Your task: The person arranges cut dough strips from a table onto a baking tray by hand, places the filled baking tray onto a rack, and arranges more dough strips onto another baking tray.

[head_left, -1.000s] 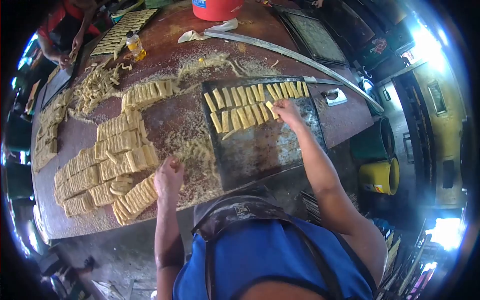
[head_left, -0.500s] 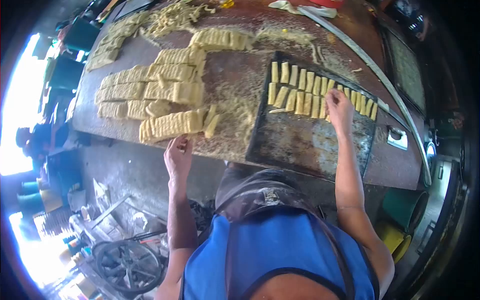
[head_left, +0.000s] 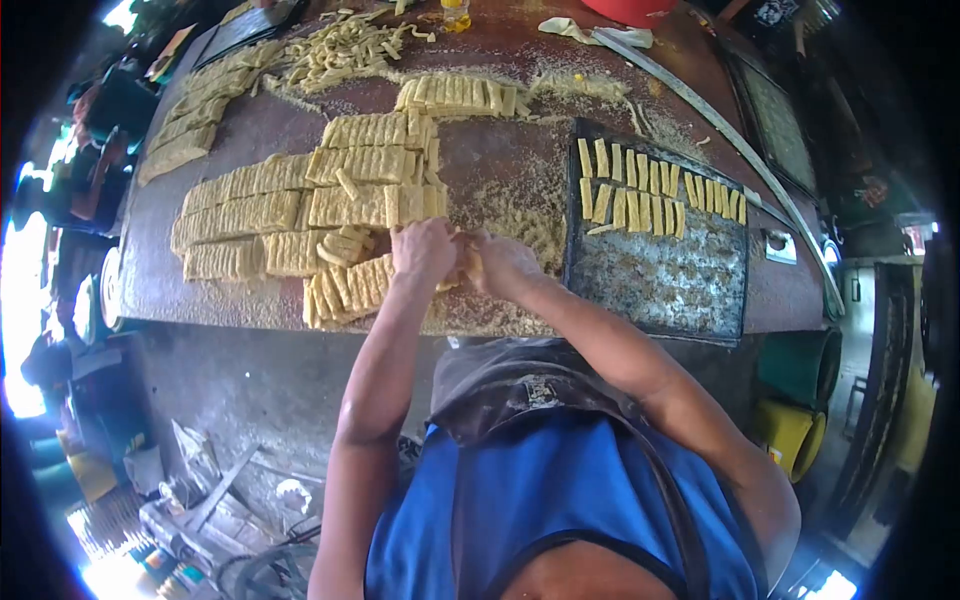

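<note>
Both hands are together at the near end of a row of cut dough strips (head_left: pixel 350 288) on the table. My left hand (head_left: pixel 425 250) is closed over the right end of that row, its fingertips mostly hidden. My right hand (head_left: pixel 503 266) is beside it, fingers closed around a pale dough strip (head_left: pixel 474 265), partly covered by the fingers. To the right lies a dark baking tray (head_left: pixel 660 285), with two rows of dough strips (head_left: pixel 630 210) on its far half. Behind my left hand are more blocks of cut strips (head_left: pixel 362 165).
Loose dough scraps (head_left: pixel 340 50) are heaped at the back, near a bottle of yellow liquid (head_left: pixel 456 15) and a red basin (head_left: pixel 630 10). A long metal strip (head_left: pixel 710 115) curves along the right. Flour-like crumbs dust the wooden table (head_left: pixel 480 150).
My right hand has moved left, from the strips on the tray to beside my left hand. My left hand has moved up and right onto the row's end. The view has shifted slightly.
</note>
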Motion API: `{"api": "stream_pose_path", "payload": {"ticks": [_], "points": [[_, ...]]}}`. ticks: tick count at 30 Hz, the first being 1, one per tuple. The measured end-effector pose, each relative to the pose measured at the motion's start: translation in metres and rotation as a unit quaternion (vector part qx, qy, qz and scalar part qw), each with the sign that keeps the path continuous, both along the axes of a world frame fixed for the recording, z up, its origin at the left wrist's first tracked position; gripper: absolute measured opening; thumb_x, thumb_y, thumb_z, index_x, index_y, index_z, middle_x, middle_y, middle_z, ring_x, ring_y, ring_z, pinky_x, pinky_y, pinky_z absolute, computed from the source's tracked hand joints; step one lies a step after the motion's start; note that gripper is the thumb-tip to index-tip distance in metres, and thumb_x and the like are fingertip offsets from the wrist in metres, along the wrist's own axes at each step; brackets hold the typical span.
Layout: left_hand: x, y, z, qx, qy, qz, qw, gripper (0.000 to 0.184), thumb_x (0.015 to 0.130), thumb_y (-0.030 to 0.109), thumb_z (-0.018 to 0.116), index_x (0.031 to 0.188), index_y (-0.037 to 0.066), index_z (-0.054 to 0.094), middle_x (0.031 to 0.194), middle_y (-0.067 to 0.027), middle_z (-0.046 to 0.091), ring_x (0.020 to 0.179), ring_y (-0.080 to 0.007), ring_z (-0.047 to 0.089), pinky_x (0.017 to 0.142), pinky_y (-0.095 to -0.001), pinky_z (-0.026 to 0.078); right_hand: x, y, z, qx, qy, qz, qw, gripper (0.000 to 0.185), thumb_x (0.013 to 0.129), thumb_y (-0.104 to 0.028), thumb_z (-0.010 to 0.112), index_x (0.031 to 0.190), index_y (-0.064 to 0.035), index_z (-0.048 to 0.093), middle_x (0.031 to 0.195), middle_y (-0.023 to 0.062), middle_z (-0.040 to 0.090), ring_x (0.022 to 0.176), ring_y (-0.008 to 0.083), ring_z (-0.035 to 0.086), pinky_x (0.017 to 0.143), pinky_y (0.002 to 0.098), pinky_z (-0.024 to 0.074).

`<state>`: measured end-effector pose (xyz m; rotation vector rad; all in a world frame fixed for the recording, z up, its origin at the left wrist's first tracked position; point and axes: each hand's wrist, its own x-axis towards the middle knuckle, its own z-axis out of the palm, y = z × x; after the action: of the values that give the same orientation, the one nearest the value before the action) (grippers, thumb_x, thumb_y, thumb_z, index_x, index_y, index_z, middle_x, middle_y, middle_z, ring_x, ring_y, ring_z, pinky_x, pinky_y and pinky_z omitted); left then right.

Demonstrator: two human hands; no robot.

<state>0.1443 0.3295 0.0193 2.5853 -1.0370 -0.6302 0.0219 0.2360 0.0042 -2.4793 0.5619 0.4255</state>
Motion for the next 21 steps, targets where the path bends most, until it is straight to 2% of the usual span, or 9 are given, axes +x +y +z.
{"api": "stream_pose_path", "payload": {"ticks": [1,4,5,8,12,14,15,18,21], "points": [[0.001,-0.007,0.0,0.099,0.025,0.005,0.995,0.031,0.087,0.031,0.072,0.105,0.006,0.073,0.107,-0.0137,0.072,0.104,-0.029,0.067,0.094,-0.0433,0.047,-0.003,-0.005,0.002,-0.015,0.009,-0.008,1.0,0.055,0.084,-0.021,0.07,0.126,0.0047,0.044,0.098,0.0257,0.068,0.099,0.037,0.068,0.085,0.0475,0.0554],[-0.006,-0.01,0.007,0.103,-0.085,-0.071,0.988,0.035,0.083,0.035,0.073,0.101,0.005,0.074,0.104,-0.0148,0.073,0.101,-0.0267,0.068,0.095,-0.045,0.041,-0.014,-0.02,-0.003,-0.04,0.006,-0.065,0.997,0.045,0.079,-0.018,0.071,0.114,0.006,0.057,0.097,0.0253,0.069,0.094,0.0362,0.07,0.084,0.0466,0.0564],[0.0,-0.013,-0.001,0.126,-0.049,-0.071,0.988,0.029,0.081,0.03,0.073,0.099,0.007,0.074,0.104,-0.0127,0.073,0.104,-0.0273,0.067,0.097,-0.0464,0.04,-0.018,-0.022,-0.007,-0.019,0.031,-0.062,0.997,0.04,0.079,-0.018,0.071,0.109,0.0056,0.061,0.097,0.0253,0.069,0.094,0.0363,0.07,0.084,0.0462,0.0565],[0.0,-0.012,-0.003,0.104,-0.041,-0.059,0.992,0.026,0.08,0.023,0.071,0.1,0.008,0.074,0.104,-0.0118,0.073,0.106,-0.0271,0.067,0.098,-0.0459,0.04,-0.021,-0.023,-0.047,-0.001,0.0,-0.042,0.999,0.032,0.079,-0.018,0.072,0.103,0.0017,0.067,0.098,0.0241,0.07,0.093,0.0358,0.07,0.083,0.0459,0.0568],[-0.005,-0.006,-0.013,0.032,-0.047,-0.062,0.996,0.027,0.078,0.019,0.071,0.105,0.014,0.072,0.101,-0.0096,0.074,0.102,-0.0278,0.068,0.102,-0.0468,0.037,-0.025,-0.041,-0.011,0.054,0.136,-0.084,0.986,0.031,0.08,-0.013,0.074,0.106,0.0012,0.067,0.095,0.0155,0.071,0.084,0.0261,0.07,0.076,0.0365,0.058],[-0.003,-0.007,-0.014,0.032,-0.028,-0.067,0.997,0.027,0.078,0.021,0.074,0.104,0.016,0.071,0.098,-0.0088,0.074,0.101,-0.0281,0.068,0.102,-0.0472,0.036,-0.058,-0.066,-0.01,0.377,-0.118,-0.226,0.89,0.029,0.081,-0.01,0.077,0.107,0.0005,0.067,0.094,0.0104,0.071,0.081,0.0201,0.068,0.072,0.0309,0.0572],[-0.008,-0.005,-0.011,0.011,-0.024,-0.043,0.999,0.028,0.078,0.024,0.075,0.104,0.016,0.071,0.097,-0.0087,0.074,0.101,-0.0279,0.068,0.102,-0.047,0.036,-0.073,-0.083,-0.006,0.501,-0.088,-0.245,0.826,0.038,0.084,-0.009,0.076,0.119,-0.0032,0.063,0.1,0.0058,0.07,0.088,0.0128,0.066,0.074,0.027,0.0553],[-0.015,-0.009,-0.024,0.018,-0.087,-0.016,0.996,0.032,0.076,0.032,0.079,0.103,0.016,0.071,0.094,-0.0075,0.074,0.099,-0.0282,0.068,0.1,-0.0481,0.037,-0.12,-0.121,0.002,0.582,-0.131,-0.258,0.76,0.043,0.085,-0.009,0.075,0.124,-0.0028,0.059,0.106,0.0058,0.068,0.094,0.0139,0.066,0.078,0.0307,0.056],[-0.017,-0.017,-0.021,0.024,-0.059,0.006,0.998,0.031,0.078,0.03,0.077,0.103,0.013,0.071,0.093,-0.0096,0.074,0.095,-0.0287,0.069,0.091,-0.0441,0.045,-0.182,-0.171,0.013,0.57,-0.189,-0.293,0.744,0.044,0.085,-0.013,0.076,0.123,-0.0018,0.057,0.105,0.0077,0.068,0.092,0.0162,0.067,0.079,0.0326,0.0567]]}}
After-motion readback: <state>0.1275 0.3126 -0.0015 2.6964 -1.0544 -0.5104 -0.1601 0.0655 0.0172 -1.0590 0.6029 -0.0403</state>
